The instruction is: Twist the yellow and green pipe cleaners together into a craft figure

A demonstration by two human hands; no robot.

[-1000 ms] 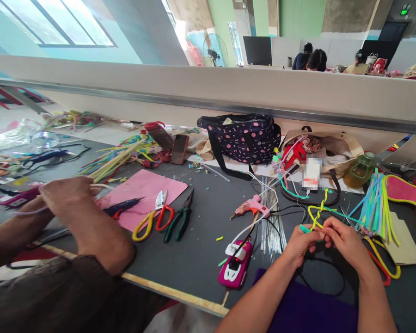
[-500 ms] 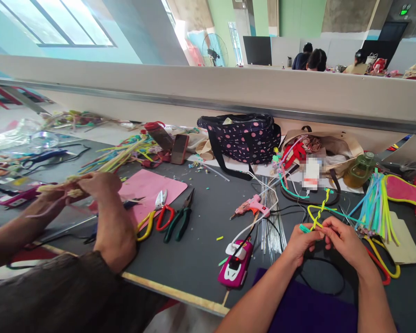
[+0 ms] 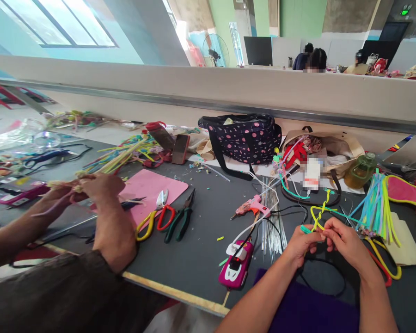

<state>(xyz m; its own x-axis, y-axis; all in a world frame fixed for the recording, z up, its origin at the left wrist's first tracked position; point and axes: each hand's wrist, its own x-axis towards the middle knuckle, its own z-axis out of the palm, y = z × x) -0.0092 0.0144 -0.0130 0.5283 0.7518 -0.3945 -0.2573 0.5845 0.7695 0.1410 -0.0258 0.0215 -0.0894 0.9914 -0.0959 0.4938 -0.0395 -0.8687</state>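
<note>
At the lower right of the frame, a person's left hand (image 3: 303,245) and right hand (image 3: 346,243) meet over a dark grey table (image 3: 201,249), fingertips of both pressed together on a yellow twisted pipe cleaner (image 3: 318,213) that rises from between them toward a tan tote bag (image 3: 336,148). A teal pipe cleaner (image 3: 304,228) pokes out beside the left thumb. A bundle of coloured pipe cleaners (image 3: 376,206) lies just right of the hands; a pink glue gun (image 3: 253,206) and a magenta power strip (image 3: 235,268) sit to their left. At lower left, a co-worker's hands (image 3: 86,187) pinch a pale strand near yellow-handled scissors (image 3: 146,224), red-handled snips (image 3: 164,213) and green pliers (image 3: 180,219).
</note>
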